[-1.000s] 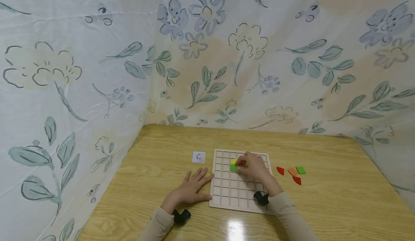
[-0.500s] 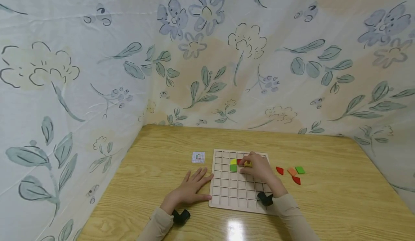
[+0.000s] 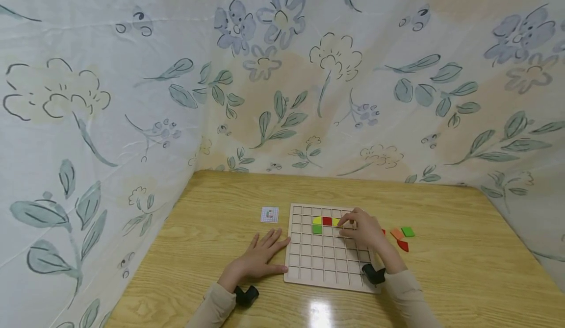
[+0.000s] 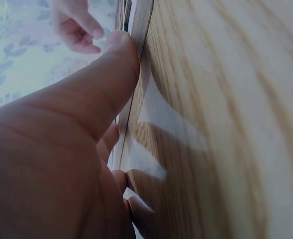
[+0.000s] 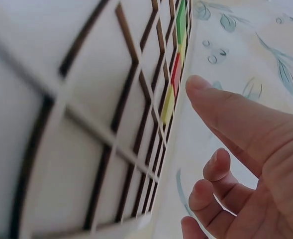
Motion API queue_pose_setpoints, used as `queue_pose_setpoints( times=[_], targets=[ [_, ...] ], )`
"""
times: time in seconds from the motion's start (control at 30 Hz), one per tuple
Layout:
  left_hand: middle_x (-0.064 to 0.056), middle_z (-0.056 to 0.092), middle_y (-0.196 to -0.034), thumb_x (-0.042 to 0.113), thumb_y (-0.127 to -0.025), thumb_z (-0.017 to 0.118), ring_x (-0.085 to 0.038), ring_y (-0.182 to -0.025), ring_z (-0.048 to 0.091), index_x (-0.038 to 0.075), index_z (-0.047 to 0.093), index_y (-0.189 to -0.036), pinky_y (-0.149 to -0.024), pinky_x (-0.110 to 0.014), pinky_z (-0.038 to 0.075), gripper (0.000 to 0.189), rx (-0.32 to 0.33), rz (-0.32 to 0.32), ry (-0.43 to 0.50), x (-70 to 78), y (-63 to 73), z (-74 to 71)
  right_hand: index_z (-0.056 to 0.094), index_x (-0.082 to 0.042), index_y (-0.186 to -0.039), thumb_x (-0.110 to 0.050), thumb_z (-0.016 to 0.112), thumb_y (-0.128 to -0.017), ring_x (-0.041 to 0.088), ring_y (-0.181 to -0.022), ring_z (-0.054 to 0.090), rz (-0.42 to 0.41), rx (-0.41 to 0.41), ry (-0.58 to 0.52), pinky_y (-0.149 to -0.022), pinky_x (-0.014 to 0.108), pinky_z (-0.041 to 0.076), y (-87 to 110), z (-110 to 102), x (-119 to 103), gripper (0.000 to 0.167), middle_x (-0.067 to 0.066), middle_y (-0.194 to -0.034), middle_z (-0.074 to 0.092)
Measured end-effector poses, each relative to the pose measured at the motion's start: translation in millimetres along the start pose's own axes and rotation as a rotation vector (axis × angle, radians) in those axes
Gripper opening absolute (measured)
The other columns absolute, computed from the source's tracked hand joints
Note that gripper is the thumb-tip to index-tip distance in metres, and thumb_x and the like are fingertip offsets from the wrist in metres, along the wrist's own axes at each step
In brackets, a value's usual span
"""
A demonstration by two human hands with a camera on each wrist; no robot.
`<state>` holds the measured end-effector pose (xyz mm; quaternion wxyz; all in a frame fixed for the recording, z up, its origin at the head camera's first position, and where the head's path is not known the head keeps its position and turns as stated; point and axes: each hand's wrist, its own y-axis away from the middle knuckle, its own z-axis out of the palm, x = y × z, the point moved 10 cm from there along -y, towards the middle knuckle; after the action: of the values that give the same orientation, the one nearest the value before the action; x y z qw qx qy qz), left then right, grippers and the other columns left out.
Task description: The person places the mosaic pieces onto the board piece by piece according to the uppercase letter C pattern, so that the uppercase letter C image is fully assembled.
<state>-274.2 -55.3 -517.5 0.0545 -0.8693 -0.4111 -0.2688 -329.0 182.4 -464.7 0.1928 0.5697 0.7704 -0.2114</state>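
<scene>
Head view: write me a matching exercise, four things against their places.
Things
1. Printed pattern card
2. Red square tile
3. Orange tile
4. Left hand

Places
a. Touching the left edge of the wooden grid board
b. On the table, right of the board
c. On the table, beyond the left hand
d. In the board, between two yellow tiles

Pairs: 1-c; 2-d; 3-b; 4-a

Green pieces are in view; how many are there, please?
2: one green piece in the board, another green piece on the table right of it; the right hand may hide others.
</scene>
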Motion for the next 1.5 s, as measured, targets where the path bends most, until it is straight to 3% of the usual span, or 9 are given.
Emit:
queue_pose_setpoints(
  times=[0.3, 0.53, 0.9, 1.5],
  targets=[
    [-0.008, 0.006, -0.157, 0.054, -0.089, 0.051, -0.029, -0.143, 0.0, 0.023, 0.021, -0.149, -0.112, -0.058, -0.003, 0.075, -0.003, -0.002, 0.011, 2.9, -0.2, -1.4, 0.07, -0.014, -0.088, -0.016, 0.075, -0.077, 0.018, -0.07, 0.043, 0.004, 0.038, 0.004, -0.057, 0.027, 0.031, 12.0, -19.1, 20.4, 0.012, 0.008, -0.082, 0.051],
    [-0.009, 0.006, -0.156, 0.053, -0.089, 0.051, -0.031, -0.143, 0.001, 0.022, 0.02, -0.149, -0.111, -0.059, -0.003, 0.075, -0.001, 0.0, 0.016, 5.0, 1.2, -1.7, 0.069, -0.016, -0.089, -0.017, 0.074, -0.079, 0.017, -0.067, 0.039, 0.068, 0.04, 0.0, -0.054, 0.026, 0.031, 20.6, -28.4, 39.5, 0.011, 0.007, -0.083, 0.048],
    [-0.012, 0.007, -0.156, 0.049, -0.09, 0.053, -0.033, -0.143, 0.001, 0.019, 0.022, -0.149, -0.111, -0.06, -0.002, 0.074, -0.001, 0.004, 0.034, 9.1, 1.6, -5.3, 0.07, -0.013, -0.092, -0.016, 0.074, -0.079, 0.014, -0.066, 0.038, 0.056, 0.079, -0.004, -0.053, 0.025, 0.031, 36.1, -45.2, 56.9, 0.014, 0.008, -0.081, 0.049],
    [-0.01, 0.006, -0.156, 0.052, -0.089, 0.052, -0.031, -0.143, 0.001, 0.021, 0.021, -0.149, -0.111, -0.058, -0.003, 0.074, 0.005, 0.006, 0.019, 3.9, 0.2, -0.9, 0.068, -0.008, -0.106, -0.023, 0.071, -0.082, 0.017, -0.069, 0.04, 0.117, 0.078, 0.01, -0.055, 0.025, 0.034, 52.2, -71.4, 102.8, 0.029, 0.009, -0.087, 0.051]
  ],
)
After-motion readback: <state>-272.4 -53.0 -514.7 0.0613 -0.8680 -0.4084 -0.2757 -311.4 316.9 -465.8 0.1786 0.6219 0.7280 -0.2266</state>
